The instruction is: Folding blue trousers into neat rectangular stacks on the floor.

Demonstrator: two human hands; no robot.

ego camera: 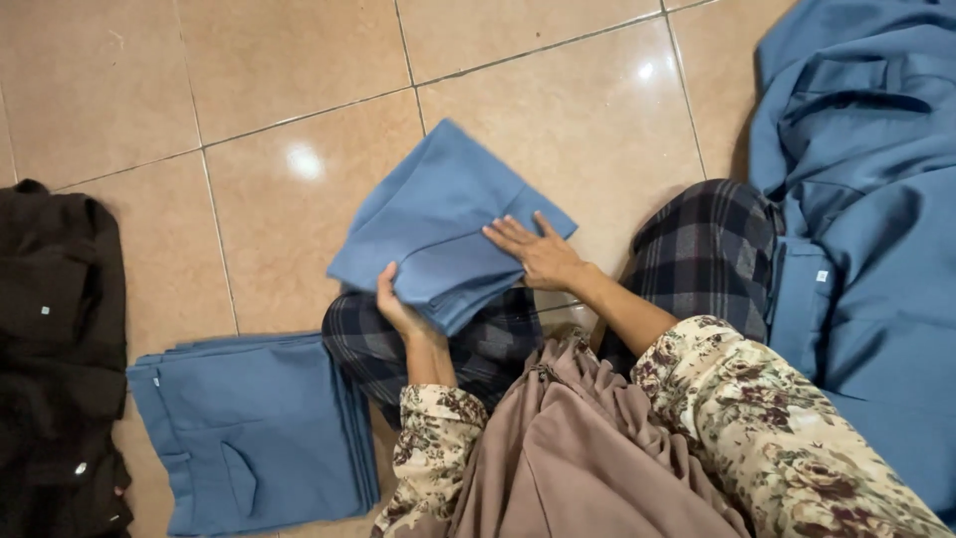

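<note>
Two hands (468,279) on trousers (438,229), tiled floor (299,100).

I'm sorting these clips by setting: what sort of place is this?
Probably a home or small garment workroom, with the work done on the floor: glossy beige floor tiles, a stack of folded blue trousers, and unfolded blue garments heaped alongside.
</note>
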